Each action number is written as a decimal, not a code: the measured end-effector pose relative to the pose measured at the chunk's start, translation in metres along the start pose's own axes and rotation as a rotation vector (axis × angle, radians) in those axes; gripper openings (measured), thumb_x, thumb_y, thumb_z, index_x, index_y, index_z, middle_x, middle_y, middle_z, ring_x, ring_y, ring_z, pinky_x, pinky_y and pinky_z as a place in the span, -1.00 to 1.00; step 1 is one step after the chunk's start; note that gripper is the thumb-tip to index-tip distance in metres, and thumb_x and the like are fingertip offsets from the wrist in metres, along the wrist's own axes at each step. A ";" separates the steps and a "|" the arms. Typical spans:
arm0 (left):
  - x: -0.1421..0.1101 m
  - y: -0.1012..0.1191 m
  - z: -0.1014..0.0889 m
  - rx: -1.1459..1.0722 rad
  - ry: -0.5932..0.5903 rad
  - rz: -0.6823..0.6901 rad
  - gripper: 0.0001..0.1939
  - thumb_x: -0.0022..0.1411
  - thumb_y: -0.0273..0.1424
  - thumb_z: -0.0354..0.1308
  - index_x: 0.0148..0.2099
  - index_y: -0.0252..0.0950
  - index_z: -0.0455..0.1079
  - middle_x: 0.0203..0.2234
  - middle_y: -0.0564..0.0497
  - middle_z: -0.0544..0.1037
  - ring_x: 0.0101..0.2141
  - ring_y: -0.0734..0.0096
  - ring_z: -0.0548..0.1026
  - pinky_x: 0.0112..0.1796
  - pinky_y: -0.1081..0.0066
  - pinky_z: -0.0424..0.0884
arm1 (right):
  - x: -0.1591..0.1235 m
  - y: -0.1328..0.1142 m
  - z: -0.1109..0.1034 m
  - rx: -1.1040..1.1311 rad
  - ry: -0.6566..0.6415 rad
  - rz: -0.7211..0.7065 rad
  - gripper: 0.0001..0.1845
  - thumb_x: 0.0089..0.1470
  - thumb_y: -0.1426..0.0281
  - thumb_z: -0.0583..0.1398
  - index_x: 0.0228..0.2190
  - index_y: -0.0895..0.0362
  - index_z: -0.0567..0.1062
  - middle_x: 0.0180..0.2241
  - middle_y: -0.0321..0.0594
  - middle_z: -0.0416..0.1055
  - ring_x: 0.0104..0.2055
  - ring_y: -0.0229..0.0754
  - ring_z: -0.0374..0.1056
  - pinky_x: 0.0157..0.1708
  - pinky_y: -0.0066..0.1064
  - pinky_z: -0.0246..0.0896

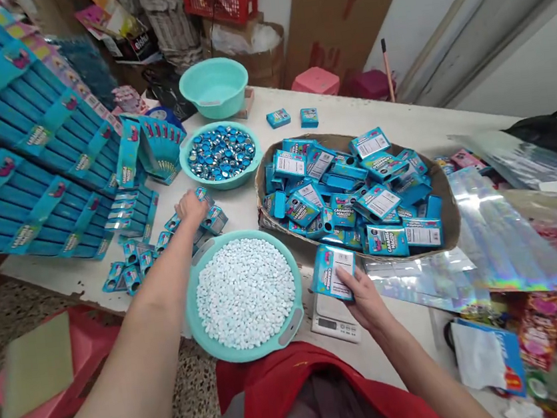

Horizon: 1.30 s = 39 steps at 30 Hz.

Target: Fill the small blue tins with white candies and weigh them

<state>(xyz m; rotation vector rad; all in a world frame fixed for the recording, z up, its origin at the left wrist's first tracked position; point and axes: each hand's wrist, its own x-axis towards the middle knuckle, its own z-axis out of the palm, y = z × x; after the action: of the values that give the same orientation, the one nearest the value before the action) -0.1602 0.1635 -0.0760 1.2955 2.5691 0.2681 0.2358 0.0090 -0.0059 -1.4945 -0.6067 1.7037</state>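
My left hand [192, 209] reaches over a cluster of small blue boxes [215, 220], its fingers closed round one of them; the hand partly hides it. My right hand [363, 293] grips a flat blue candy box [333, 271] with the thumb across its white printed panel. That box is held above a small white kitchen scale [335, 320]. Between my arms sits a turquoise basin [192, 313] full of small white candies [245, 293]. To its upper right, a cut-down cardboard box [453, 216] is heaped with similar blue candy boxes [344, 211].
Behind the candies stands a turquoise bowl [188, 169] of blue and silver round pieces, with another turquoise basin [214, 85] beyond. Tall stacks of blue display boxes [14, 138] rise at left. Clear plastic bags [497, 231] lie at right. A red stool [93, 344] stands below left.
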 end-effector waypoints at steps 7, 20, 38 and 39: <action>-0.048 0.000 -0.005 -0.140 0.098 0.176 -0.49 0.19 -0.29 0.02 0.17 -0.35 0.22 0.08 -0.31 0.32 0.12 -0.09 0.18 0.07 0.03 0.06 | 0.004 -0.001 0.004 0.152 -0.008 0.324 -0.75 -0.14 0.29 0.35 -0.37 0.08 0.48 -0.41 -0.24 0.56 -0.34 -0.13 0.50 -0.39 -0.28 0.46; -0.287 0.051 0.003 -1.374 -0.943 0.059 -0.45 -0.09 -0.14 0.35 -0.11 -0.37 0.40 -0.32 -0.04 0.46 -0.37 0.45 0.40 -0.34 0.45 0.32 | -0.021 0.000 0.020 -0.513 -0.183 -0.137 -0.22 -0.34 0.21 0.42 -0.02 0.05 0.36 -0.31 -0.24 0.51 -0.32 -0.10 0.43 -0.35 -0.27 0.38; -0.236 -0.046 0.057 -0.490 -0.016 -0.051 -0.67 0.22 -0.20 0.05 -0.07 -0.26 0.44 -0.05 -0.18 0.40 0.01 0.05 0.33 0.04 0.17 0.19 | -0.002 0.023 0.021 -0.229 -0.143 -0.237 -0.58 -0.21 0.13 0.36 -0.31 0.11 0.48 -0.36 -0.28 0.45 -0.35 -0.21 0.33 -0.30 -0.35 0.25; -0.235 -0.038 0.059 -0.584 -0.039 -0.106 -0.71 0.18 -0.18 0.10 -0.14 -0.24 0.46 -0.12 -0.14 0.43 -0.03 0.07 0.36 0.00 0.20 0.22 | -0.002 0.025 0.025 -0.227 -0.153 -0.229 -0.57 -0.21 0.13 0.36 -0.31 0.10 0.47 -0.37 -0.29 0.44 -0.36 -0.22 0.32 -0.31 -0.35 0.25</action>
<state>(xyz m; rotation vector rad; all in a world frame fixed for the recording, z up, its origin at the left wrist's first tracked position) -0.0364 -0.0453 -0.1099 0.9291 2.2577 0.8797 0.2055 -0.0039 -0.0192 -1.3928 -1.0412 1.6207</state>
